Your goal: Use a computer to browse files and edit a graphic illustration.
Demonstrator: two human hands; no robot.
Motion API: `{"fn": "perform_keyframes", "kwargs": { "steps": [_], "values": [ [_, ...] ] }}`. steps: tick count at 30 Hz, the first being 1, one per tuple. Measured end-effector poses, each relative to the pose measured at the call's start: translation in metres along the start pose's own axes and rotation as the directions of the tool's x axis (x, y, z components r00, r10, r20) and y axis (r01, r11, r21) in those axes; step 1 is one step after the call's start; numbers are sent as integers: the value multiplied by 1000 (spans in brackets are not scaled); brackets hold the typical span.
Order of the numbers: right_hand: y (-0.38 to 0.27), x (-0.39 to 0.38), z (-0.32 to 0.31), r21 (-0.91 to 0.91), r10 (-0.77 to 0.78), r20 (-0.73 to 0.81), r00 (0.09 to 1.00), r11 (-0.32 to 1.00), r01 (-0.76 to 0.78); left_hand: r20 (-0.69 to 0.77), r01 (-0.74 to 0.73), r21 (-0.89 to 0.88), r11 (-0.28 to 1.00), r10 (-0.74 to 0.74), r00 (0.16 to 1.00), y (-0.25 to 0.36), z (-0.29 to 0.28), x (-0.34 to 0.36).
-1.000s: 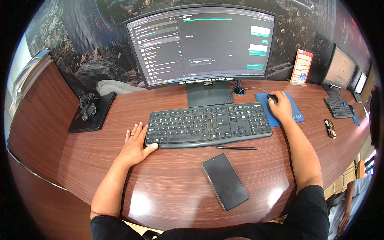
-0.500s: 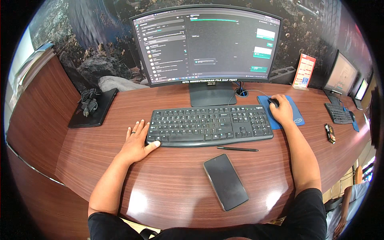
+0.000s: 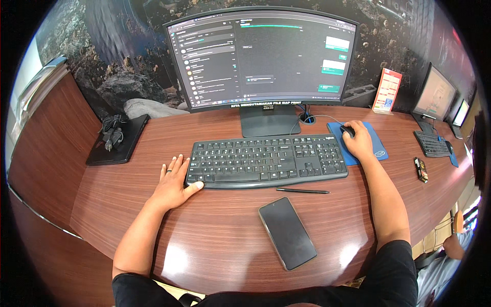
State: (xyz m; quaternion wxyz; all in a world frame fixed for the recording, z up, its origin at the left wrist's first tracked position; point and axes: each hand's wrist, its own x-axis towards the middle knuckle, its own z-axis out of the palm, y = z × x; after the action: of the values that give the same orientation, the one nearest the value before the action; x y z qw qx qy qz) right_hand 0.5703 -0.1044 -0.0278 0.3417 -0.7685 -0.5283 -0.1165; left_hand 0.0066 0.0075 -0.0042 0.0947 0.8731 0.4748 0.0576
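My left hand [image 3: 173, 185] lies flat on the desk with fingers spread, its thumb resting against the lower left corner of the black keyboard [image 3: 266, 176]. A dark ring is on one of its fingers. At the right, my right hand [image 3: 359, 140] is curved over a black computer mouse [image 3: 348, 131] on a blue mouse pad [image 3: 377, 147]. Part of the mouse is hidden under the palm. Behind the keyboard stands a wide monitor [image 3: 286, 61] showing a dark window with a list and green message boxes.
Before the keyboard lie a black pencil [image 3: 303, 191] and a dark-screened phone [image 3: 288, 234]. A black laptop-like slab [image 3: 125, 148] with a coiled cable sits at left. Rightward are a small box [image 3: 421, 170], a red-and-white card [image 3: 387, 91] and a second keyboard [image 3: 432, 144]. Someone sits at lower right.
Both my hands keep their places on the desk and mouse. The whole view has shifted very slightly. At lower right, the seated person's arm has moved.
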Motion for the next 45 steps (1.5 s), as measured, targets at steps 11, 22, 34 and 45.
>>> {"fn": "perform_keyframes", "kwargs": {
  "steps": [11,22,34,45],
  "values": [
    [-3,1,-2,39,20,-64,998,999,-18,-7,5,-3,1000,-5,1000,0,2,1],
    [3,1,1,30,-33,-63,997,999,35,-14,10,-10,1000,-10,1000,2,-1,-1],
    [2,2,2,47,-50,-37,998,998,52,-18,-9,-6,1000,9,1000,-6,5,0],
    [3,2,3,57,-78,-54,995,995,81,-20,-10,-18,1000,10,1000,-5,4,0]
  ]
}}
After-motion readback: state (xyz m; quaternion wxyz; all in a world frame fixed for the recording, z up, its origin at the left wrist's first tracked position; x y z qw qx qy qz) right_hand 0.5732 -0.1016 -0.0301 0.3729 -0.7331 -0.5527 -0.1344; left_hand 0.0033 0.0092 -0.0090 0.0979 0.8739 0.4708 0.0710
